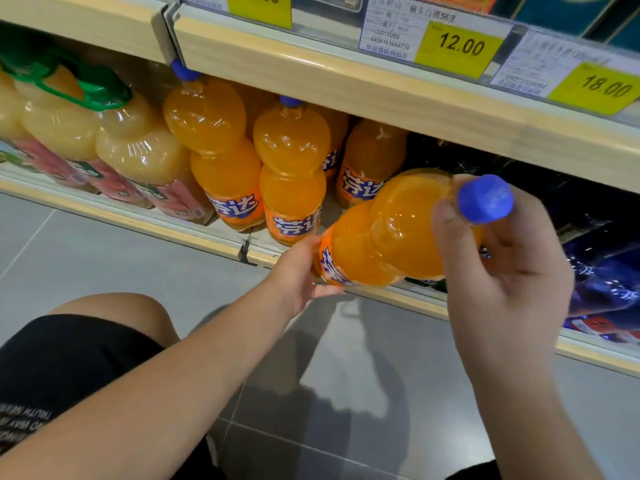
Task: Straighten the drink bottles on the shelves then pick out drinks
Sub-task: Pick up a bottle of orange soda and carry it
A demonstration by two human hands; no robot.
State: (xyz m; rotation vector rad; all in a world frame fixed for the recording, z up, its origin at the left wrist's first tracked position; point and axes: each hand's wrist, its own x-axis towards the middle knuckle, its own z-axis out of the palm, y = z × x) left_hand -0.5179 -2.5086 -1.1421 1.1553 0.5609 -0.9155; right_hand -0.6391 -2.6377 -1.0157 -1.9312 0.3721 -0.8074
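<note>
Two pale wooden shelves [381, 98] fill the view. Standing orange soda bottles [292, 161] line the lower shelf [166, 227], with pale juice bottles [138, 150] to their left and dark bottles [606, 289] to their right. One orange soda bottle [391, 230] is tilted just in front of that shelf. The left hand [298, 271] grips its labelled lower part; the right hand [502, 271] curls round its neck under the blue cap [485, 199].

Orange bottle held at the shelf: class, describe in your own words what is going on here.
A person holds a tilted orange bottle with both hands at the front edge of the shelf. The left hand grips its labelled lower part; the right hand holds it just below the blue cap. Other orange bottles stand upright behind, beside pale juice bottles.
</note>
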